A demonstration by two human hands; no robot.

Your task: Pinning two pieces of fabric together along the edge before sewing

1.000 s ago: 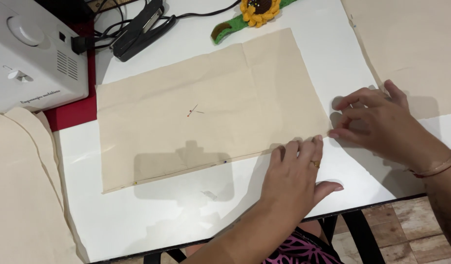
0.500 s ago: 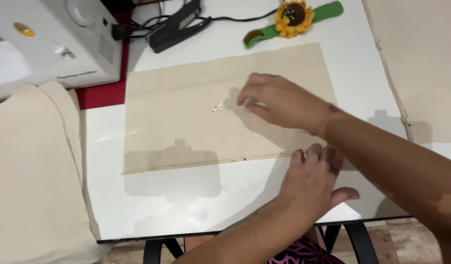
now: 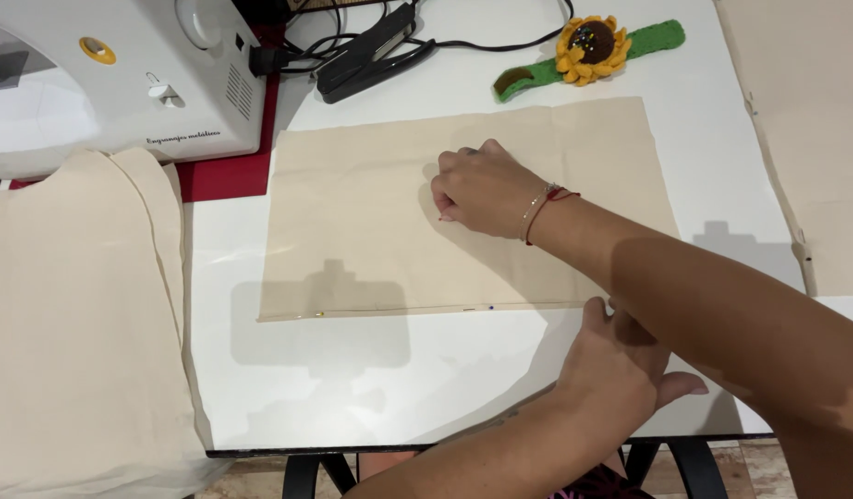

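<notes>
Beige cloth rectangle [image 3: 371,231] laid flat on white table [image 3: 353,388], right hand [image 3: 482,189] curled with fingertips pinched at the cloth's middle, left hand [image 3: 616,365] spread open by its near edge, sewing machine [image 3: 112,74] behind, sunflower pincushion [image 3: 588,46] beyond.

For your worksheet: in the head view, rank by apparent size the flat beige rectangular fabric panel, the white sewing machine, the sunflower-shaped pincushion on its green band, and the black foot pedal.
1. Flat beige rectangular fabric panel
2. White sewing machine, partly cut off by the frame, so its rank is unsure
3. and 4. Black foot pedal and sunflower-shaped pincushion on its green band look alike
</notes>
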